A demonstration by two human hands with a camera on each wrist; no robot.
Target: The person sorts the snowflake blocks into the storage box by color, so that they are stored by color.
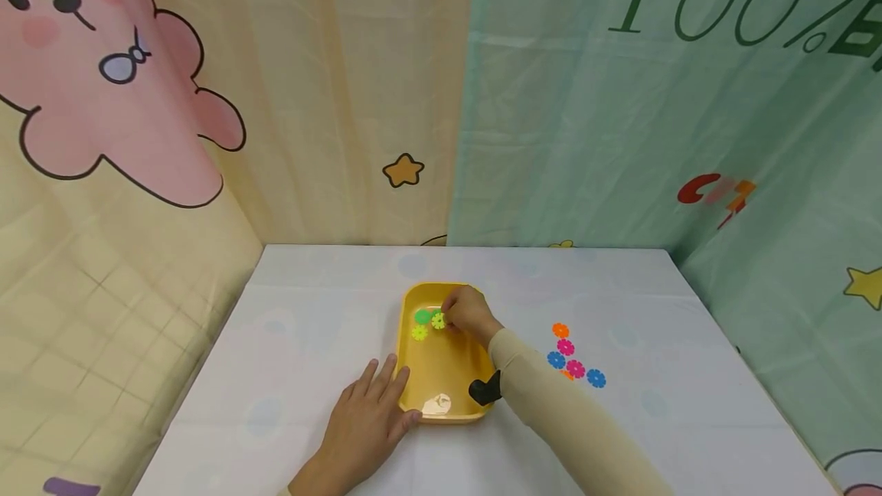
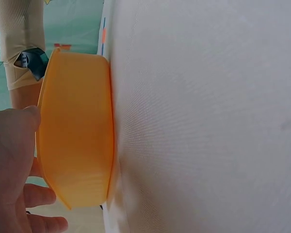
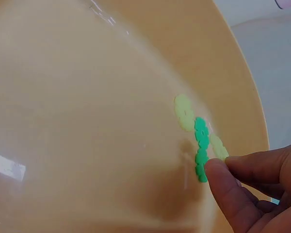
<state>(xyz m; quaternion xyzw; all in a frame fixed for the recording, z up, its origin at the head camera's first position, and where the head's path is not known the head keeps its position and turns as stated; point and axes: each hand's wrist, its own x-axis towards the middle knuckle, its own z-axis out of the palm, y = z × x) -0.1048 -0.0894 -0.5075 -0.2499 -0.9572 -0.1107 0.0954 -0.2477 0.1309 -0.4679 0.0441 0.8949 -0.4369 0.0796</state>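
A yellow plastic tray stands on the white-covered table. My right hand reaches over its far right part and pinches a yellow-green flower-shaped disc between thumb and forefinger. Lying on the tray floor by that hand are two green flower-shaped discs and another yellow-green disc. With fingers extended, my left hand rests at the near left side of the tray. The left wrist view shows the thumb and fingertips right along the tray's rim.
To the right of the tray lie several loose flower-shaped discs: orange, pink and blue. A printed curtain hangs behind the table and along both sides. A black strap piece sits at the right sleeve.
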